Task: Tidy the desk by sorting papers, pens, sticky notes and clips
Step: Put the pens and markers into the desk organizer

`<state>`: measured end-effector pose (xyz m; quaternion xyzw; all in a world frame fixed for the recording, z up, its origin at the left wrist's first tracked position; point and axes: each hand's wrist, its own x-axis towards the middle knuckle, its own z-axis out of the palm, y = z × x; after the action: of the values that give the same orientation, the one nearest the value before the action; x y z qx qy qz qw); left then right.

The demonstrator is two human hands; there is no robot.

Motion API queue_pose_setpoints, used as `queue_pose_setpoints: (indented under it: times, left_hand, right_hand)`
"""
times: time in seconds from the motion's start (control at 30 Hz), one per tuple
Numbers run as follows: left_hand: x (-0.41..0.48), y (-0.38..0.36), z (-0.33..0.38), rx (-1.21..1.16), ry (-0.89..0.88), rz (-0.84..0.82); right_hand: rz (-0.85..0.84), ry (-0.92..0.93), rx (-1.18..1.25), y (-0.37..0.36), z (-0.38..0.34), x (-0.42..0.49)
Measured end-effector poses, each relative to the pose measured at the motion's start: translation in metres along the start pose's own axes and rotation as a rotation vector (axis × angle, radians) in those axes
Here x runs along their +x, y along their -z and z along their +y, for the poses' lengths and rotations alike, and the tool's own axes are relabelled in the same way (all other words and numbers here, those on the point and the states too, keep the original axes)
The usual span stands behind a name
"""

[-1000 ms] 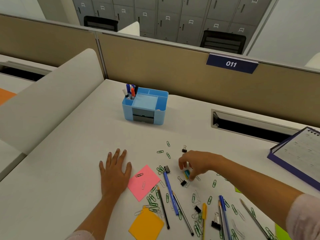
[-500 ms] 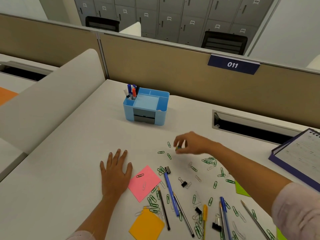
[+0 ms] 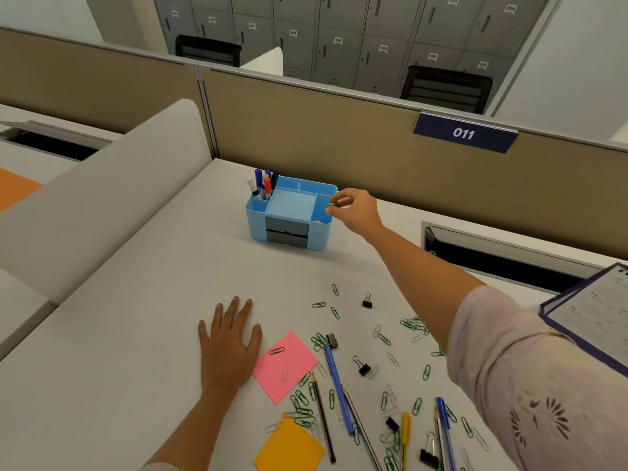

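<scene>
Small clip (image 3: 333, 205), green-yellow-blue, sits pinched btw the thumb and index fingers (image 3: 344, 200) of your right hand (image 3: 358, 212). You hold it in the air at the right rim of the blue organizer (image 3: 319, 234), over its right-hand compt. It's too small to tell its long axis or which way it points. Your other fingers on that hand curl loosely.

The organizer stands far-centre on the surface (image 3: 136, 334), grey drawer front facing you. Markers (image 3: 261, 186) stand upright in its back-left compt.

Writing: the navy plate (image 3: 464, 133) on the partition reads "011". The lockers (image 3: 339, 15) behind carry small no. tags, e.g. 029, 030, 031. Print on the sheet in the binder (image 3: 591, 311) at right is too fine to read.

Vs 1 s ago: your right hand was low among the loose clips near you. At 0.5 s ago it was lifted w/ the clip, and now the arm is stretched out to the organizer. Your left hand (image 3: 227, 348) hasn't moved: palm flat on the surface, fingers spread, just left of the pink sticky note (image 3: 283, 367).

Nearer you lie scattered green paper clips (image 3: 334, 312), a black binder clip (image 3: 366, 300) and a blue pen (image 3: 336, 389) w/ its long axis running away from you. A pencil (image 3: 321, 416) lies just beside the pen, and an orange sticky note (image 3: 289, 448) sits closest to you.
</scene>
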<state>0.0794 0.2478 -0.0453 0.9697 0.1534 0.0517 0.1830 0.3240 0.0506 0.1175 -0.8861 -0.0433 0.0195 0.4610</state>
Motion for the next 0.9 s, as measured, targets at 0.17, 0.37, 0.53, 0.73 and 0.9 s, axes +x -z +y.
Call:
queue_pose_setpoints:
  times: [0.17,0.37,0.53,0.73,0.9]
  left_hand:
    - [-0.001,0.003,0.003,-0.018,-0.002,0.011]
    - [0.0,0.003,0.002,-0.016,-0.005,0.009]
    - [-0.001,0.003,0.002,-0.012,-0.006,0.006]
    - [0.0,0.004,0.002,0.003,-0.009,0.006]
    - [0.0,0.004,0.001,0.015,-0.004,-0.013]
  right_hand:
    - [0.007,0.024,-0.051,-0.014,-0.003,0.015]
    - [0.019,0.028,-0.08,-0.018,0.002,0.014]
    - [0.016,0.073,-0.055,-0.013,0.011,-0.003]
    - [-0.084,0.087,-0.022,0.007,0.036,-0.064]
    - [-0.131,-0.016,0.042,0.026,0.09,-0.138]
